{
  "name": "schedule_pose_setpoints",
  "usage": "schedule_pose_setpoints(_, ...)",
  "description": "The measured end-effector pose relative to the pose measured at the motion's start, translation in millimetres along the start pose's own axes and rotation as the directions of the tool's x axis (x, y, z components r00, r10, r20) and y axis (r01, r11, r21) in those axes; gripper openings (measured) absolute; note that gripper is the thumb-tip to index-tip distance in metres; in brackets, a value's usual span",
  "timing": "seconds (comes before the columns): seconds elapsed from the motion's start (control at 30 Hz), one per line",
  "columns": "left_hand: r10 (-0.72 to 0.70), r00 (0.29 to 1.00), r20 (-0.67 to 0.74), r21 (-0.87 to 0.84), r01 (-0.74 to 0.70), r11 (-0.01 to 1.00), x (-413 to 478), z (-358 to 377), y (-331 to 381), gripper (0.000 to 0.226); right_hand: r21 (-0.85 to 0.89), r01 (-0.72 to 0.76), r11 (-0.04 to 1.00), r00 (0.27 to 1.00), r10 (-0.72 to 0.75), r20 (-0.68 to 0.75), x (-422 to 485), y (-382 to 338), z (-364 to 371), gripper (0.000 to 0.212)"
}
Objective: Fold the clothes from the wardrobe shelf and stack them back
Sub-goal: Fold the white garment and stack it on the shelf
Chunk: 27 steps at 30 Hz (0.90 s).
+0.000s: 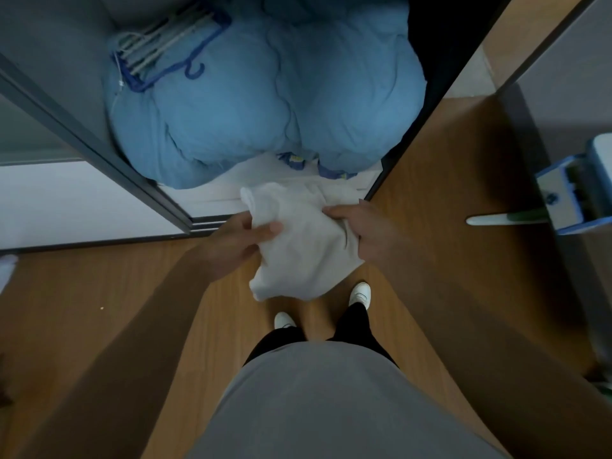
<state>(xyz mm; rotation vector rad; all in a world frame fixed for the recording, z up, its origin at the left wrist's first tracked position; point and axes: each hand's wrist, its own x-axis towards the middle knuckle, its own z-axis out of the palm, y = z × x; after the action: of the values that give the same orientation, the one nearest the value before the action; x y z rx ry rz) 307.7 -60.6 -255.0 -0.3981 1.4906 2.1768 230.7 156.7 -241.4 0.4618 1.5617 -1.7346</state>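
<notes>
From the head camera, looking straight down, the person stands before an open wardrobe and holds a white garment (304,240) bunched between both hands, above the wooden floor (99,309) and just in front of the white wardrobe shelf (212,197). The left hand (241,240) grips the garment's left side, with the thumb lying across the top of the cloth and the other fingers tucked under it. The right hand (357,226) clutches the right side, its fingers curled into the fabric so that creases run out from the grasp. The garment is crumpled, not flat. One rounded end sticks up past the left hand toward the shelf, and the lower part hangs down over the floor.

On the shelf behind the garment a big puffy blue duvet (265,111) fills most of the space. A bunch of blue hangers (165,51) lies on its upper left part. A strip of patterned blue fabric (294,160) peeps out under the duvet's front edge. A grey door frame (82,137) slants along the left of the opening.

Below the hands are the person's grey top (314,409), black trousers (354,329) and two white shoes (284,319) on the floor. At the far right stands a blue-and-white object (563,200) with a white handle; what it is cannot be told.
</notes>
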Motion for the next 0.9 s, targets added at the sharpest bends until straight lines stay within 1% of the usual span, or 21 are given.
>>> schedule_pose_setpoints(0.03,0.003,0.999,-0.039,0.055,-0.001,0.998,2.3,1.5,-4.2,0.061,0.006,-0.077,0.997,0.997,0.077,-0.014,-0.7,-5.7,-1.9,0.008)
schedule_pose_setpoints(0.07,0.014,0.996,-0.085,0.082,-0.007,0.997,5.2,3.5,-5.4,0.047,0.046,-0.115,0.992,0.993,0.116,-0.006,-1.0,-9.6,-4.3,0.008)
schedule_pose_setpoints(0.1,0.022,0.991,-0.135,0.073,-0.012,0.997,9.2,4.2,-4.9,0.033,0.109,-0.108,0.988,0.994,0.107,0.014,-0.5,-12.0,-5.9,0.012)
schedule_pose_setpoints(0.13,0.015,0.982,-0.188,0.021,-0.012,1.000,13.1,4.8,-2.4,0.025,0.177,-0.067,0.982,0.997,0.061,0.040,-1.2,-13.0,-7.1,0.017)
schedule_pose_setpoints(0.17,-0.017,0.972,-0.235,-0.055,0.004,0.998,17.2,4.3,1.0,0.022,0.211,-0.010,0.978,0.998,-0.003,0.064,-2.8,-11.5,-7.7,0.021)
schedule_pose_setpoints(0.2,-0.077,0.965,-0.251,-0.133,0.044,0.990,19.8,4.3,6.2,0.023,0.182,0.042,0.982,0.995,-0.059,0.085,-3.9,-7.4,-7.7,0.024)
schedule_pose_setpoints(0.27,-0.222,0.951,-0.216,-0.232,0.171,0.958,20.6,4.9,17.8,0.028,0.007,0.139,0.990,0.977,-0.138,0.162,-5.4,6.9,-5.6,0.021)
schedule_pose_setpoints(0.3,-0.268,0.943,-0.197,-0.250,0.216,0.944,19.3,4.9,21.7,0.031,-0.055,0.180,0.982,0.964,-0.165,0.207,-5.6,14.5,-2.7,0.021)
schedule_pose_setpoints(0.33,-0.277,0.945,-0.176,-0.257,0.228,0.939,16.6,3.8,24.8,0.036,-0.075,0.210,0.975,0.957,-0.188,0.223,-5.7,20.2,1.3,0.021)
schedule_pose_setpoints(0.37,-0.246,0.957,-0.154,-0.259,0.201,0.945,13.4,1.7,27.2,0.042,-0.059,0.229,0.972,0.956,-0.213,0.202,-5.5,24.0,5.6,0.020)
schedule_pose_setpoints(0.43,-0.128,0.986,-0.109,-0.230,0.100,0.968,6.3,-5.8,25.4,0.052,0.041,0.211,0.977,0.970,-0.214,0.112,-4.4,26.0,15.7,0.018)
schedule_pose_setpoints(0.5,-0.049,0.996,-0.069,-0.140,0.039,0.989,0.5,-10.5,16.7,0.048,0.136,0.132,0.982,0.987,-0.142,0.072,-2.9,24.6,22.5,0.017)
schedule_pose_setpoints(0.53,-0.023,0.996,-0.086,-0.095,0.015,0.995,-0.7,-12.5,13.1,0.042,0.150,0.092,0.984,0.991,-0.105,0.085,-2.0,22.7,24.1,0.016)
schedule_pose_setpoints(0.63,0.040,0.962,-0.269,-0.034,-0.051,0.998,1.9,-18.9,11.8,0.030,0.070,0.039,0.997,0.991,-0.047,0.127,-1.5,12.0,20.7,0.014)
schedule_pose_setpoints(0.73,0.030,0.916,-0.400,0.011,-0.028,1.000,6.1,-24.6,14.0,0.029,-0.129,0.066,0.989,0.997,-0.061,0.040,1.2,-3.7,14.7,0.030)
schedule_pose_setpoints(0.77,0.028,0.902,-0.430,0.030,-0.016,0.999,6.8,-24.7,14.2,0.032,-0.215,0.075,0.974,0.997,-0.077,-0.001,3.1,-7.5,13.4,0.032)
schedule_pose_setpoints(0.83,0.022,0.868,-0.496,0.024,-0.012,1.000,8.2,-23.8,13.3,0.053,-0.328,0.091,0.940,0.990,-0.122,-0.076,7.9,-12.6,11.0,0.037)
schedule_pose_setpoints(0.87,0.019,0.846,-0.533,-0.002,-0.024,1.000,9.0,-24.3,12.8,0.066,-0.337,0.106,0.935,0.984,-0.149,-0.103,10.1,-14.4,11.1,0.039)
schedule_pose_setpoints(0.9,0.016,0.833,-0.554,-0.021,-0.033,0.999,9.5,-25.5,12.8,0.073,-0.327,0.127,0.936,0.977,-0.174,-0.120,11.2,-15.8,12.7,0.039)
